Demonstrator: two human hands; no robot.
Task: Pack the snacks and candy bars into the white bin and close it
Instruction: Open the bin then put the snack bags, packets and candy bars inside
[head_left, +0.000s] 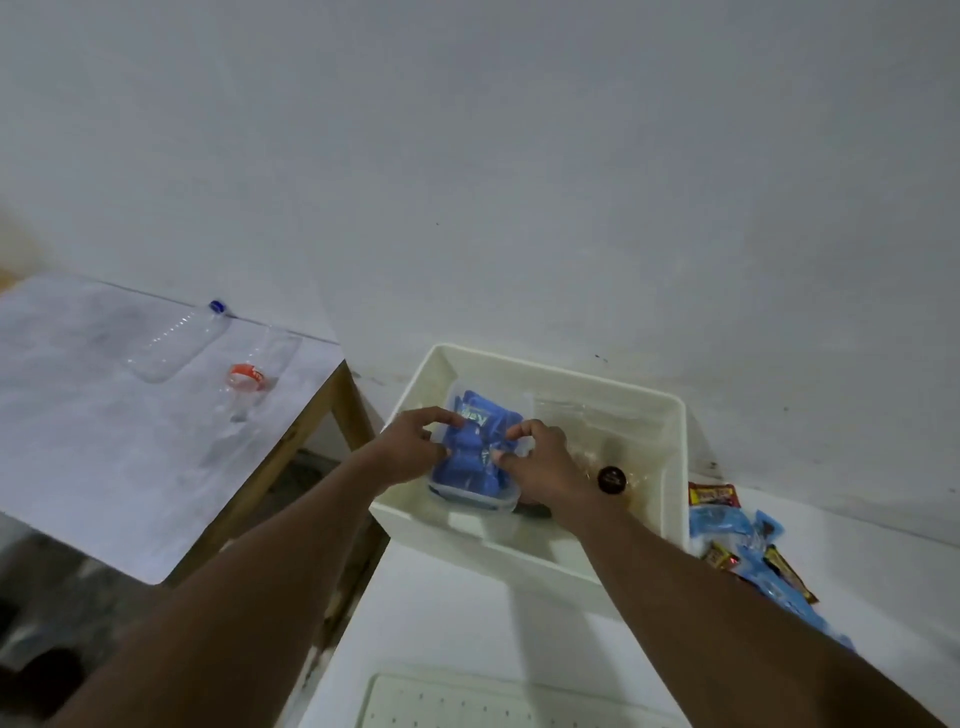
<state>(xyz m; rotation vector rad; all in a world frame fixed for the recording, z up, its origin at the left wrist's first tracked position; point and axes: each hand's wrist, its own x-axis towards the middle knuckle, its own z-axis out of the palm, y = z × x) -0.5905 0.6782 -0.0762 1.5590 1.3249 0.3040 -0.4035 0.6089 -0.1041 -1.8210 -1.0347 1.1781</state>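
Note:
The white bin (675, 467) stands open on the white table, against the wall. Inside its left half lies a clear plastic tub (470, 496) filled with blue snack packets (480, 441). My left hand (410, 452) grips the tub's left side, and my right hand (545, 462) pinches the blue packets from the right. A clear bag of snacks with a dark round label (610, 478) rests in the bin's right half. Loose blue packets and candy bars (737, 540) lie on the table right of the bin. The perforated white lid (467, 701) lies flat near me.
To the left stands a second wooden-legged table (104, 441) with a white top. On it lie a clear bottle with a blue cap (176, 343) and a clear bottle with an orange label (249, 376). A floor gap separates the two tables.

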